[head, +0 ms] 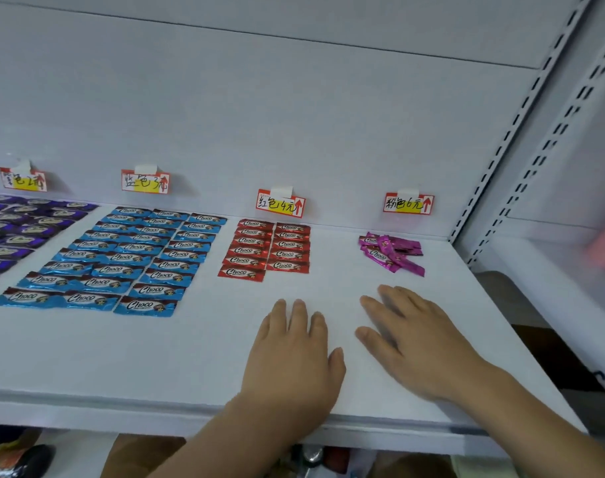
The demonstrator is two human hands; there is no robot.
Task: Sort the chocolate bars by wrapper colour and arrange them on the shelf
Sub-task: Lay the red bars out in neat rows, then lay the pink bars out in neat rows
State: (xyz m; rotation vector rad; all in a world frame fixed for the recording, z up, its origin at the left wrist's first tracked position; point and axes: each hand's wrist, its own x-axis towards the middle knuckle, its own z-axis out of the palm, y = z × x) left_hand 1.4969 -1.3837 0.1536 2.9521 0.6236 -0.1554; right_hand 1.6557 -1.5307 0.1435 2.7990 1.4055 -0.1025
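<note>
White shelving fills the view: a flat white shelf [190,357] backed by a pale panel, with a slotted upright [521,115] running up at the right end. Four price tags are taped to the back panel just above the shelf's rear edge. Under the leftmost tag [22,180], at the shelf's left edge, lie the purple bars [25,229], laid flat in rows and cut off by the frame. Beside them, under the second tag [145,182], the blue bars [121,260] lie flat in three overlapping columns that reach from the rear edge toward the middle of the shelf. Under the third tag [280,203], the red bars [266,250] sit in two tidy columns side by side, the left column one bar longer toward the front. Under the fourth tag [409,203], near the shelf's right rear corner, the pink bars [390,251] lie in a loose, crossed heap. Both hands rest palm down on the bare shelf nearer the front edge, holding nothing. The left hand [294,357] lies in front of the red bars, its fingers [299,315] straight and close together. The right hand [418,343] lies in front of the pink heap, its fingers [380,305] straight and slightly spread, pointing toward the rear left. Neither hand touches any bar. Below the front edge, some dark items show indistinctly.
</note>
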